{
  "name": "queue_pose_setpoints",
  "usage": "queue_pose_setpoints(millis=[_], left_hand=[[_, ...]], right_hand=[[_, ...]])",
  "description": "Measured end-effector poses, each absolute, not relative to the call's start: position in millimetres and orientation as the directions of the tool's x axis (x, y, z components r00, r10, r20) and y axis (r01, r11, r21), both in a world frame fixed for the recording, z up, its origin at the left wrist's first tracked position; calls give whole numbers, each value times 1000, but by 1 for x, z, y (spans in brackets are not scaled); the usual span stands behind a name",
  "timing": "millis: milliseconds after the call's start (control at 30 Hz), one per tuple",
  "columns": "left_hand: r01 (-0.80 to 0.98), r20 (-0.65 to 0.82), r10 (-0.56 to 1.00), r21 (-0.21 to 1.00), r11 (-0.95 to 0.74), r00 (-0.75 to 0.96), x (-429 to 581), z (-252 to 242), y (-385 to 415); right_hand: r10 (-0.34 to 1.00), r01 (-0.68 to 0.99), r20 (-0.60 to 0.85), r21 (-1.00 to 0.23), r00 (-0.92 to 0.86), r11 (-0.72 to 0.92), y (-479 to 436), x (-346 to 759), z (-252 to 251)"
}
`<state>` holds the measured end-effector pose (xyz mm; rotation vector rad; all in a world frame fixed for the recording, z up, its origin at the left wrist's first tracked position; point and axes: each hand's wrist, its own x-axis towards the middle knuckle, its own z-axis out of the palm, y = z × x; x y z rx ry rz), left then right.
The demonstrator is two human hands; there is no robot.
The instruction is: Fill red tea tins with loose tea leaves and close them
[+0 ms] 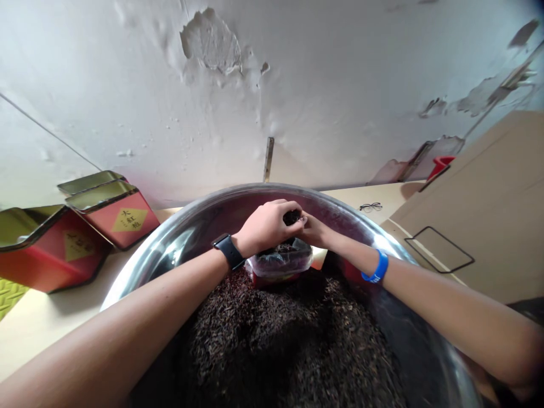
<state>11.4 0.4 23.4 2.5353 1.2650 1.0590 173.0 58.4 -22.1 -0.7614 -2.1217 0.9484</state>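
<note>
A large steel basin (187,226) holds a heap of dark loose tea leaves (276,334). At the far side of the heap stands a red container lined with a clear plastic bag (278,265), partly filled with tea. My left hand (267,225), with a black watch on the wrist, is closed over a clump of tea just above the bag's mouth. My right hand (314,229), a blue band on its wrist, meets it from the right; its fingers are mostly hidden behind the left hand and the tea.
Two open red tea tins (114,212) with yellow labels stand on the pale table at the left, a third (46,249) nearer the edge. Cardboard boxes (480,209) rise at the right. Spectacles (370,207) lie behind the basin. A peeling white wall is behind.
</note>
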Motion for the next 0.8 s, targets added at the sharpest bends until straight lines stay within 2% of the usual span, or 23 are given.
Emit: queue_pose_setpoints(millis=[367, 800], left_hand=[[639, 531, 735, 402, -656, 422, 12, 24, 0], [646, 525, 728, 378, -663, 440, 11, 23, 1]], right_hand=[[714, 264, 392, -739, -581, 620, 54, 170, -23], [732, 314, 382, -721, -565, 618, 51, 170, -21]])
